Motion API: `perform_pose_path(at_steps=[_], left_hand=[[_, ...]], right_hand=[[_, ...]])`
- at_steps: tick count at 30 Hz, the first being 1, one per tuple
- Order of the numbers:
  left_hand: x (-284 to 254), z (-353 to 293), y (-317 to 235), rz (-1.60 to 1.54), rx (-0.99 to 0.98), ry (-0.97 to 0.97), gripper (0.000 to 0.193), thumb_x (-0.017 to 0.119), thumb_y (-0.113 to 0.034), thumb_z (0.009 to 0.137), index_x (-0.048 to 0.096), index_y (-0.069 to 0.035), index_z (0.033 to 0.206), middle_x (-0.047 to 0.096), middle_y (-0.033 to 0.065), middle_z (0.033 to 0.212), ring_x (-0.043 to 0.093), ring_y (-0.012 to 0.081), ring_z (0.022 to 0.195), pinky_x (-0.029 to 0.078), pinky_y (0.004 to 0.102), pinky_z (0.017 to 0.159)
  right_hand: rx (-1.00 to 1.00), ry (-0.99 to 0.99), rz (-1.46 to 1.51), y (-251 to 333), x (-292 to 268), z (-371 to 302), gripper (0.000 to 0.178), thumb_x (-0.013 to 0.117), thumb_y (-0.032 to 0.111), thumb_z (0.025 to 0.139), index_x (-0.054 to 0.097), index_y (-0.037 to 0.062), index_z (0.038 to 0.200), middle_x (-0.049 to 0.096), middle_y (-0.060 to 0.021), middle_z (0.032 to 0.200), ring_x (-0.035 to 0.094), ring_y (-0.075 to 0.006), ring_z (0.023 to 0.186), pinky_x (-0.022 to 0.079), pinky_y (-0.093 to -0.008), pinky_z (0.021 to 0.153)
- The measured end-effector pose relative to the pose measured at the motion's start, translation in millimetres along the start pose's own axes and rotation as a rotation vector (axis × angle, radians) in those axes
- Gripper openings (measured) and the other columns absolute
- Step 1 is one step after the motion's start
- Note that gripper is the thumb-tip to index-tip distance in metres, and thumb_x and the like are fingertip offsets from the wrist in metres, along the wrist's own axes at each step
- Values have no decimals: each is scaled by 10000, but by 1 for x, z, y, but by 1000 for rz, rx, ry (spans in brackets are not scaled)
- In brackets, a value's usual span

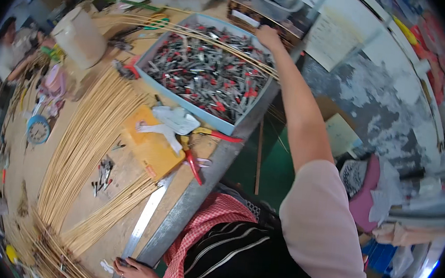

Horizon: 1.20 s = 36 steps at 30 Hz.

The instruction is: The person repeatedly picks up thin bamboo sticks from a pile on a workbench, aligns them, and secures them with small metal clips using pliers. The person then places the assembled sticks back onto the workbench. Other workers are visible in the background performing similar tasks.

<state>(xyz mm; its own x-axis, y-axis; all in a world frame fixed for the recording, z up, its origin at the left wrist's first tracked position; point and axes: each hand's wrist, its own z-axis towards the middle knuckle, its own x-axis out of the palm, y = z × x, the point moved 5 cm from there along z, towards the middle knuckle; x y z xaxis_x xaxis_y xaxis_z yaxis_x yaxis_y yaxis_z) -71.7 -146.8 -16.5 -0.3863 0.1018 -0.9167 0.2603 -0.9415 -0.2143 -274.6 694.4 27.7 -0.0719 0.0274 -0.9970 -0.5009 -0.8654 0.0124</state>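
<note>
My left hand (137,273) rests at the near edge of the table, fingers stretched over the lower end of a long metal ruler (148,211). A small dark thing shows by its fingertips, too small to name. My right arm reaches across the corner of a pale blue tray (187,104) full of small black, clear and red clips (207,69). Beyond the tray, my right hand (268,37) is at a dark patterned box (289,38) with a white label; its fingers are partly hidden. Several thin bamboo strips (225,46) lie across the tray, passing under my right forearm.
Bundles of bamboo strips (83,132) spread over the table. Red-handled pliers (193,160) lie by a yellow packet (150,143). Loose clips (104,173), a blue round clock (38,129) and a white jug (79,37) stand or lie leftward. Another person (16,49) sits at far left.
</note>
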Motion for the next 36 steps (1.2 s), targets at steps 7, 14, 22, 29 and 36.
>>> perform_pose_path(at_steps=[7,14,22,29,36], left_hand=[[0,12,-25,-58,220,-23,461,537,-327,960,467,-18,1294,503,200,1276,514,368,1150,406,466,968],[-66,25,-198,-217,625,17,412,535,-247,966,460,14,1275,517,229,1204,516,392,1115,396,469,970],[-68,40,-330,-577,909,-33,399,600,-243,942,506,19,1229,519,217,1205,509,375,1127,404,467,967],[-69,35,-342,-596,780,-85,388,626,-262,927,551,4,1199,530,193,1195,523,351,1113,416,444,971],[-70,74,-325,-126,747,-256,400,563,-122,934,475,23,1297,472,208,1335,501,351,1206,408,433,1017]], right_hand=[[272,-117,347,-17,5,9,355,488,239,861,682,-10,1023,658,-229,1074,663,-365,975,527,-470,854],[312,-213,570,19,-15,-21,297,541,183,807,702,-3,975,676,-238,1008,670,-350,957,532,-443,843],[112,-94,593,1,-7,-4,268,611,172,768,711,0,947,672,-253,975,664,-369,919,532,-462,794],[-132,-433,241,-23,-139,-213,164,566,170,833,670,60,772,631,-110,745,652,-296,705,519,-410,549],[479,22,-191,-277,2,-462,203,530,83,821,630,63,996,616,-156,889,600,-355,855,485,-466,685]])
